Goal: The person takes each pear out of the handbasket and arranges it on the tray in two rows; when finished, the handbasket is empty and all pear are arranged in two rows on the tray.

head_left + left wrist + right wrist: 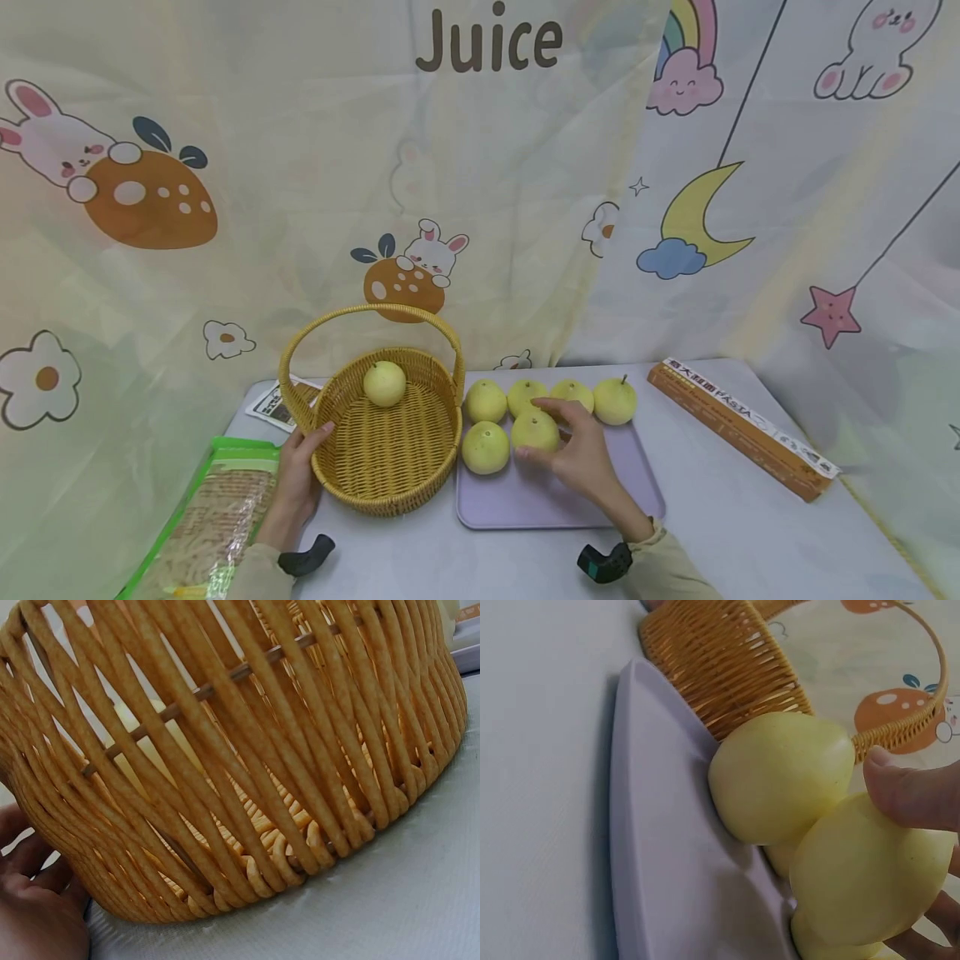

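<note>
My right hand point(583, 457) grips a yellow-green pear point(534, 432) between thumb and fingers, over a lilac tray point(555, 515). Several more pears lie on that tray, one of them point(485, 448) just left of the held pear. In the right wrist view my thumb presses on the held pear point(866, 874), and another pear point(780, 776) is beside it. My left hand point(295, 477) holds the left side of a woven basket point(386, 498) near the foot of its arched handle. One pear point(385, 383) sits inside the basket, toward the back.
A green-edged plastic packet point(217, 517) lies left of the basket, partly beside my left forearm. Behind the basket's left side is a flat printed packet point(281, 404). A long brown pasta box point(742, 429) lies at the right. A printed cloth hangs behind the table.
</note>
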Available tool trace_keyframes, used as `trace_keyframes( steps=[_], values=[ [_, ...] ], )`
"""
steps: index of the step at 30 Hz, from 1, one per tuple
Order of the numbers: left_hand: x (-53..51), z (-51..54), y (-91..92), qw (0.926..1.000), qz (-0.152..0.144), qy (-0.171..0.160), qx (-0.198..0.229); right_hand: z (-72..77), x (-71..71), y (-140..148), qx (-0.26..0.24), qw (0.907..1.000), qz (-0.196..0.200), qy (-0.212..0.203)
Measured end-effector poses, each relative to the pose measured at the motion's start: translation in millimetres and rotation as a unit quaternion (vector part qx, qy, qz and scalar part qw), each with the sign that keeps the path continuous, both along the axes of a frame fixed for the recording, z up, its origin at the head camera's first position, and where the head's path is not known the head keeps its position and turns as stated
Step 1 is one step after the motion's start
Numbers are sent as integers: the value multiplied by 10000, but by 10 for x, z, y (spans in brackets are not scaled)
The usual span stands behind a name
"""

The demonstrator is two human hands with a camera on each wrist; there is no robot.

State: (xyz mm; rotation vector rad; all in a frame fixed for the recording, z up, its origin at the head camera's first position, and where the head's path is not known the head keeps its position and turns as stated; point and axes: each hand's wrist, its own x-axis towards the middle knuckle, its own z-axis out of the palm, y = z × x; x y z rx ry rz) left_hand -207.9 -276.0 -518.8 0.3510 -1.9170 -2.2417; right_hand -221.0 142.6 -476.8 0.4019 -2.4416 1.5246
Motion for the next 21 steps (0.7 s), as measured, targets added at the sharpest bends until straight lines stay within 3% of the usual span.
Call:
trace_keyframes(
  steps=[21],
  values=[
    [-12,0,-2,9999,13,-96,-78,-131,-45,24,715,9973,-166,-41]
  ],
)
